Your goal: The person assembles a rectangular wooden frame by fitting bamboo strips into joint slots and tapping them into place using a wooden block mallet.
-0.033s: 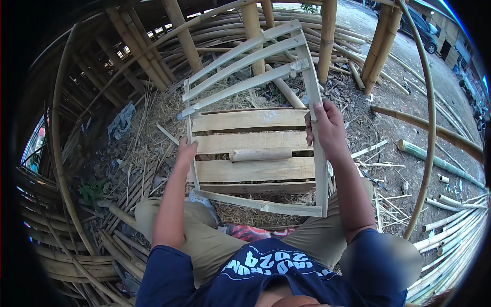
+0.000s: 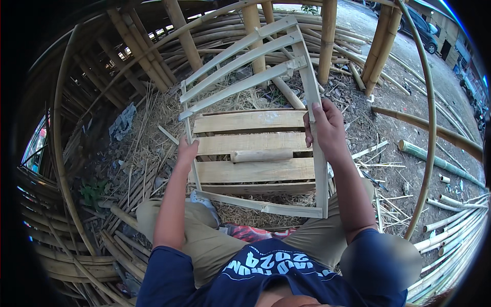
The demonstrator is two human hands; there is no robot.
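Observation:
Between my two hands is a pale bamboo frame (image 2: 318, 171), made of split strips, with several slats across its far end and one strip across its near end. My left hand (image 2: 188, 151) is closed around the thin left side strip. The wider right side strip is gripped by my right hand (image 2: 327, 125), thumb on top and fingers curled at its inner edge. Beneath the frame stands a low slatted wooden bench (image 2: 250, 171). A short round stick (image 2: 262, 155) lies across its boards, touched by neither hand.
Upright bamboo posts (image 2: 328, 41) stand beyond the bench, with long poles (image 2: 225, 38) stacked behind. Cut bamboo poles (image 2: 455, 225) lie at the right, near a green bamboo pole (image 2: 434, 161). Shavings and thin strips litter the ground. A crumpled grey cloth (image 2: 123, 123) lies at left.
The far end of the bamboo frame has shifted slightly up and to the left. Both hands keep their grip, and the short stick stays on the bench.

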